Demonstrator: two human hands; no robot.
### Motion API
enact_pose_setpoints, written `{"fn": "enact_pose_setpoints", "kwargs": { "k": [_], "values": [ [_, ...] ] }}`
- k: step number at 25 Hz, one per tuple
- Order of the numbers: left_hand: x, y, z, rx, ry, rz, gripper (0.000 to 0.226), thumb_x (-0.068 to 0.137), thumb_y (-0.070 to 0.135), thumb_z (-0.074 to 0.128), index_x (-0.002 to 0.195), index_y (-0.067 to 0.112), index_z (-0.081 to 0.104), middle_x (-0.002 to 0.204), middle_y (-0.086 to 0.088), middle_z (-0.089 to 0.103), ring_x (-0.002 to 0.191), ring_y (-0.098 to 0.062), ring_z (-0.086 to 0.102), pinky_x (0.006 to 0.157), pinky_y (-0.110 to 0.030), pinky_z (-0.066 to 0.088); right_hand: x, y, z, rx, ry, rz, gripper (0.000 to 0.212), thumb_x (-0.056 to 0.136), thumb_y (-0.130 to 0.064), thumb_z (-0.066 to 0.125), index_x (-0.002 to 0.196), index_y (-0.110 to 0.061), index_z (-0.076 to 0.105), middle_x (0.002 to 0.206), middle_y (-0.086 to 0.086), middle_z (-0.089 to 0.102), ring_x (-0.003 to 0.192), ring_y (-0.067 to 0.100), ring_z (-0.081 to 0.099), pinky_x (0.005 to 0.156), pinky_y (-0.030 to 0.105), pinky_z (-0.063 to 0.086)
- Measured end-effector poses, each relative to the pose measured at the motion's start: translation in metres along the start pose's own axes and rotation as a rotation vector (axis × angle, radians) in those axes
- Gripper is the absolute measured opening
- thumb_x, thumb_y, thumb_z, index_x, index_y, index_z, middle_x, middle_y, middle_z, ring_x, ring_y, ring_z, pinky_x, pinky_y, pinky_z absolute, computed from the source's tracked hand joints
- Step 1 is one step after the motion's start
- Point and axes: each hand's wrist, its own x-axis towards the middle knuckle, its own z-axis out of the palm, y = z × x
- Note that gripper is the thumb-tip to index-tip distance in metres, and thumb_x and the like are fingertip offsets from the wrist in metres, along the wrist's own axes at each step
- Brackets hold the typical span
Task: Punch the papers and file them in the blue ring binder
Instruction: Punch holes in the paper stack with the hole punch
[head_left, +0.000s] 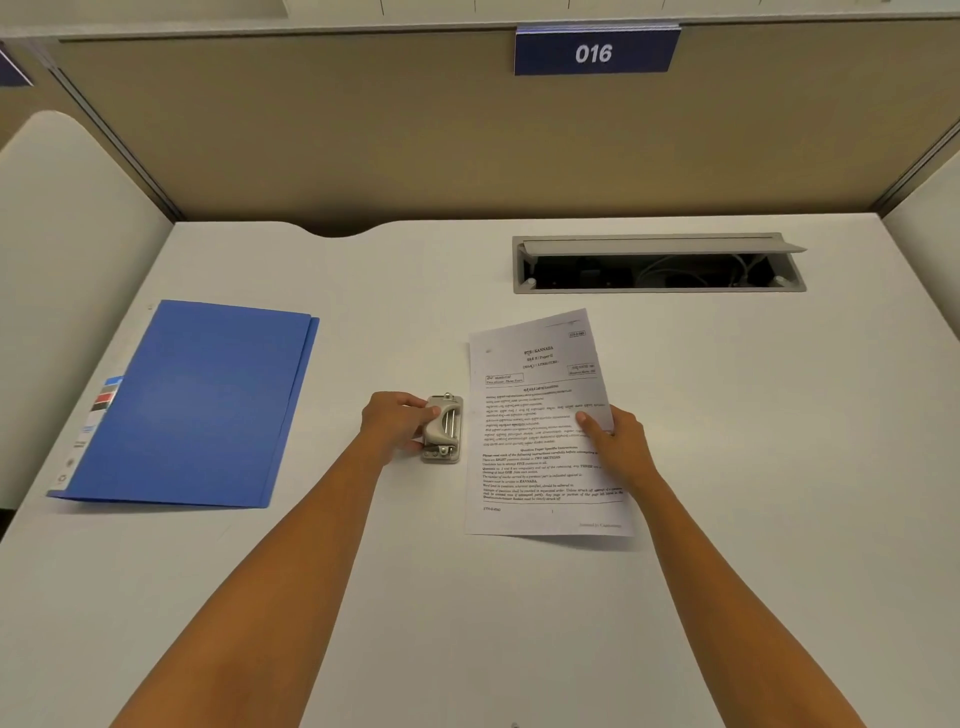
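A printed sheet of paper (535, 415) lies near the middle of the white desk (467, 597), with its right edge lifted slightly. My right hand (615, 441) grips that right edge, thumb on top of the text. A small grey hole punch (442, 428) stands just left of the paper's left edge. My left hand (397, 423) is wrapped around the punch from its left side, thumb on its top. The blue ring binder (197, 405) lies closed and flat at the left of the desk, apart from both hands.
An open cable tray (657, 265) is sunk into the desk behind the paper. Beige partition walls (363, 130) close off the back and sides, with a blue sign reading 016 (595, 52). A curved white side panel (67, 260) stands at the left.
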Motion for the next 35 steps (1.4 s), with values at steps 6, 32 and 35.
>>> {"fn": "enact_pose_setpoints", "kwargs": {
  "k": [6, 32, 35],
  "values": [
    [0.002, 0.0, 0.001, 0.02, 0.001, 0.007, 0.021, 0.074, 0.009, 0.082, 0.089, 0.006, 0.067, 0.103, -0.019, 0.07, 0.088, -0.032, 0.072, 0.067, -0.043, 0.061, -0.001, -0.002, -0.001, 0.012, 0.011, -0.027, 0.028, 0.096, -0.028, 0.056, 0.116, -0.011, 0.063, 0.1, 0.001, 0.07, 0.081, 0.005, 0.066, 0.058, 0.01, 0.051],
    [-0.004, -0.003, 0.005, 0.073, 0.032, 0.025, 0.022, 0.074, 0.014, 0.083, 0.091, 0.008, 0.069, 0.103, -0.016, 0.07, 0.091, -0.031, 0.07, 0.064, -0.037, 0.06, -0.007, 0.01, 0.036, 0.08, 0.007, 0.08, 0.034, 0.094, -0.033, 0.057, 0.118, -0.01, 0.063, 0.107, 0.005, 0.072, 0.091, 0.022, 0.07, 0.077, 0.032, 0.058],
    [-0.006, -0.003, 0.006, 0.074, 0.048, 0.017, 0.021, 0.074, 0.013, 0.083, 0.09, 0.009, 0.069, 0.103, -0.017, 0.069, 0.091, -0.031, 0.07, 0.065, -0.039, 0.061, -0.006, 0.006, 0.036, 0.07, -0.025, 0.083, 0.033, 0.095, -0.032, 0.057, 0.118, -0.01, 0.063, 0.106, 0.005, 0.071, 0.09, 0.021, 0.069, 0.074, 0.028, 0.056]
  ]
}}
